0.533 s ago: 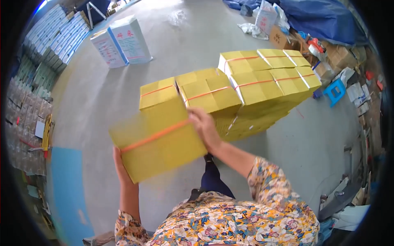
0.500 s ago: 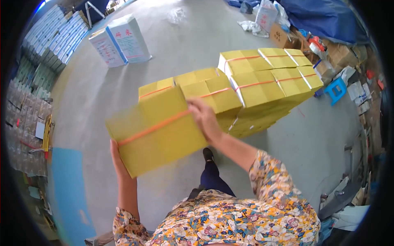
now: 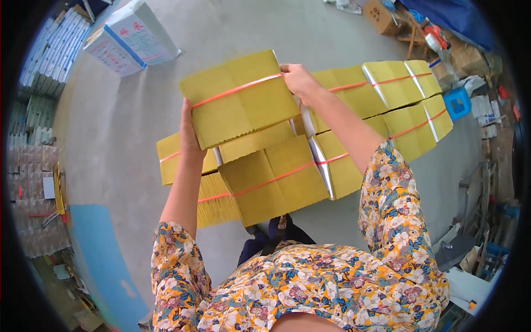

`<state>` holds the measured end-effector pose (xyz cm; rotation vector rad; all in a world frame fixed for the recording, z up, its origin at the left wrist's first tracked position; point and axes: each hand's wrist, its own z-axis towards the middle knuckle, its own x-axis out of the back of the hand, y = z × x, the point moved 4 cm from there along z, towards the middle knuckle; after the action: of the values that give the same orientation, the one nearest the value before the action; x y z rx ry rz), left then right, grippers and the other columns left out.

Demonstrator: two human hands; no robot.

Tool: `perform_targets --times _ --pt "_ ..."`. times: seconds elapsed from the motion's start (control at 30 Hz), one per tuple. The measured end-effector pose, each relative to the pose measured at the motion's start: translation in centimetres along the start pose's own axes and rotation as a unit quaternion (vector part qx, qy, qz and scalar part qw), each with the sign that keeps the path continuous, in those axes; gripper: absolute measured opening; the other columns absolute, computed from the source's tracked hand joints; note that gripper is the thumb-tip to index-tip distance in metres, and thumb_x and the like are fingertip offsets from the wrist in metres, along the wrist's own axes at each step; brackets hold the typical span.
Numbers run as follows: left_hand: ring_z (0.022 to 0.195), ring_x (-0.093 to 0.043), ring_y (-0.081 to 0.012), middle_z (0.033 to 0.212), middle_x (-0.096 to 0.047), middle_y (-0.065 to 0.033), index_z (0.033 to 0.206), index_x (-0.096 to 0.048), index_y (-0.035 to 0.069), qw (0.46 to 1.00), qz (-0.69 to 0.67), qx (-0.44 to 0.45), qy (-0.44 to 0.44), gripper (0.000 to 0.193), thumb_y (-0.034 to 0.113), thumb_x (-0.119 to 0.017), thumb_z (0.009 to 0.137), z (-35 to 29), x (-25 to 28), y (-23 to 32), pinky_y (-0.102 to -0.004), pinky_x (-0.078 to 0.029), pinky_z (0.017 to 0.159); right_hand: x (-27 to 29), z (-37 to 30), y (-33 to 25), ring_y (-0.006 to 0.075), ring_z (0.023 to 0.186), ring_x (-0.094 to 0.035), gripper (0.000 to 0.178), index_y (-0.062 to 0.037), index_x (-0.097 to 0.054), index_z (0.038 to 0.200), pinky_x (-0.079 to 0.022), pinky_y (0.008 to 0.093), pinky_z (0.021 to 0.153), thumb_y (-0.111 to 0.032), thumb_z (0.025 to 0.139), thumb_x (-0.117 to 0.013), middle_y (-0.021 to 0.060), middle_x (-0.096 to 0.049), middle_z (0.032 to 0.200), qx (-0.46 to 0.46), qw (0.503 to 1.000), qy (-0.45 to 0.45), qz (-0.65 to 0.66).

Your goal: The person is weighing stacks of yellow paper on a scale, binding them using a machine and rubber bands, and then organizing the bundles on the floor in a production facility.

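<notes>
Between my two hands is a strapped bundle of yellow paper, a thick block with jagged lower edges and a red band round its middle. My left hand grips its left end, thumb up along the side. Fingers of my right hand are wrapped on its upper right corner. The bundle is held above a long stack of similar yellow bundles, which are banded in red with white strips between some. Whether it touches the stack beneath cannot be told. My fingers under the bundle are hidden.
White-and-blue printed packages stand on the floor at the far left. Piled blue-white stock and wrapped bundles line the left side. A blue plastic stool, a cardboard box and clutter lie at the right.
Both hands have carried the bundle up and away from my body, over the stack. The stack now appears nearer to me, and my view has shifted.
</notes>
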<state>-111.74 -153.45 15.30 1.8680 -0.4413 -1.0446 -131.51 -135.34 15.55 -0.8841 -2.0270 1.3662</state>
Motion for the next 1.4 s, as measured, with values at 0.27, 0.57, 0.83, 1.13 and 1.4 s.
perform_targets --times 0.27,0.57,0.83,1.13,1.4 --pt "0.120 -0.054 -0.0262 0.132 -0.053 -0.0146 0.139 -0.043 0.007 0.994 0.002 0.093 0.053 0.068 0.058 -0.048 0.094 -2.0 1.9 -3.1 -0.0392 -0.049 0.098 -0.4 -1.7 0.1 0.0299 0.094 -0.064 0.044 0.0036 -0.056 0.127 -0.051 0.0406 0.081 0.000 0.087 -0.039 0.0213 -0.068 0.104 0.041 0.954 -0.004 -0.296" --pt "0.113 -0.058 -0.0254 0.129 -0.055 -0.0137 0.137 -0.045 0.008 0.984 0.009 0.169 0.056 0.069 0.060 -0.051 0.091 -3.5 2.3 -4.9 -0.0405 -0.052 0.093 -1.7 -4.8 -1.6 0.0424 0.093 -0.062 0.024 0.0058 -0.054 0.108 -0.050 0.0474 0.077 0.003 0.086 -0.042 0.0286 -0.064 0.097 -0.003 0.874 -0.077 -0.481" --pt "0.110 -0.058 -0.0240 0.124 -0.058 -0.0136 0.133 -0.049 0.007 0.980 0.048 0.181 0.074 0.064 0.056 -0.054 0.091 -3.6 2.4 -5.5 -0.0398 -0.051 0.090 -1.0 -5.7 1.2 0.0434 0.103 -0.061 0.028 0.0103 -0.054 0.109 -0.052 0.0462 0.084 0.006 0.082 -0.048 0.0348 -0.060 0.111 0.026 0.904 -0.008 -0.426" --pt "0.122 -0.049 -0.0222 0.134 -0.051 -0.0124 0.139 -0.042 0.002 0.983 0.064 0.170 0.030 0.066 0.049 -0.051 0.094 -1.4 5.9 -8.5 -0.0353 -0.039 0.104 -2.9 -9.8 -0.6 0.0360 0.119 -0.056 0.035 0.0080 -0.054 0.116 -0.048 0.0396 0.099 0.005 0.081 -0.052 0.0230 -0.055 0.129 0.333 0.766 0.074 -0.545" --pt "0.138 -0.037 -0.0298 0.148 -0.040 -0.0207 0.148 -0.028 -0.004 0.948 0.310 0.034 0.065 0.081 0.051 -0.053 0.095 0.2 3.9 -4.1 -0.0383 -0.029 0.112 -2.4 -9.6 -5.4 0.0377 0.117 -0.054 0.036 0.0025 -0.059 0.114 -0.046 0.0431 0.098 -0.007 0.080 -0.063 0.0210 -0.058 0.124 0.352 0.742 0.041 -0.568"
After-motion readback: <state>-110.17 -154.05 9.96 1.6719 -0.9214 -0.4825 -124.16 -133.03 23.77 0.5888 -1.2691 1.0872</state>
